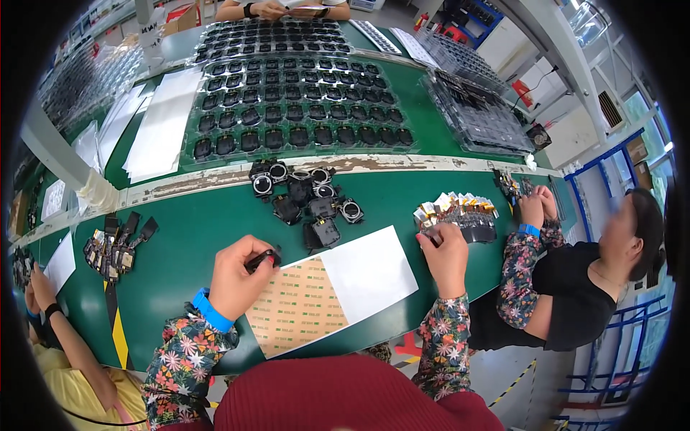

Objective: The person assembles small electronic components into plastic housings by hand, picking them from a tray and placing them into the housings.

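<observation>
My left hand (pixel 238 279) pinches a small black plastic housing (pixel 261 260) above the left edge of a sheet of tan adhesive-backed pieces (pixel 296 307). A white sheet (pixel 375 271) lies against its right side. My right hand (pixel 447 260) has its thumb and fingers closed at the near left of a fanned row of small electronic parts with gold and white tabs (pixel 460 208). Whatever sits between those fingertips is too hidden to make out. Beyond the sheets lies a loose heap of black housings (pixel 316 197), some with silver round rings.
Clear trays of black housings (pixel 295 108) fill the far side beyond a worn ledge (pixel 237 172). A cluster of small parts (pixel 111 248) lies left, near a metal post (pixel 61 154). Co-workers' hands (pixel 533 205) work at right, at left and at the far end.
</observation>
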A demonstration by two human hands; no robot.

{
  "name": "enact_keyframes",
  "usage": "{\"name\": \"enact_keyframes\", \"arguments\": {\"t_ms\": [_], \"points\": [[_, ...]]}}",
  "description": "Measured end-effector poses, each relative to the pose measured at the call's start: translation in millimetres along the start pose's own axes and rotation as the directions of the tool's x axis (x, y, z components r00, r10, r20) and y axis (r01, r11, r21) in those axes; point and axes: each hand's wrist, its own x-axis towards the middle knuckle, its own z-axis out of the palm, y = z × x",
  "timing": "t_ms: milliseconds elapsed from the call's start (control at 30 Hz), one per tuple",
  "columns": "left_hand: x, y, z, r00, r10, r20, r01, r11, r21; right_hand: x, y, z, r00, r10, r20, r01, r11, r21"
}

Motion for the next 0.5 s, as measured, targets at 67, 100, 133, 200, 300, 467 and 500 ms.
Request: {"name": "enact_keyframes", "arguments": {"t_ms": [67,100,133,200,300,467,500], "points": [[-2,2,1,0.997,-0.072,0.022,0.074,0.995,-0.067,1,-4,2,1.0,-0.007,-0.004,0.006,0.997,-0.073],[-3,1,1,0.988,-0.148,0.048,0.153,0.979,-0.132,2,-4,7,1.0,-0.012,-0.003,0.011,0.989,-0.146],[-3,0,1,0.986,-0.158,0.044,0.163,0.978,-0.132,2,-5,10,1.0,-0.013,0.008,0.014,0.989,-0.144],[-1,2,-1,0.968,-0.227,0.109,0.245,0.949,-0.197,3,-7,13,1.0,0.01,-0.011,-0.012,0.963,-0.27],[-2,6,-6,0.928,-0.311,0.207,0.362,0.884,-0.296,3,3,14,0.997,-0.057,-0.047,0.049,0.988,-0.146],[-4,12,-8,0.881,-0.347,0.321,0.456,0.804,-0.382,6,-18,6,0.979,0.185,0.088,-0.204,0.919,0.337],[-5,13,-9,0.867,-0.351,0.353,0.478,0.787,-0.391,7,-26,6,0.975,0.192,0.114,-0.222,0.885,0.41]]}}
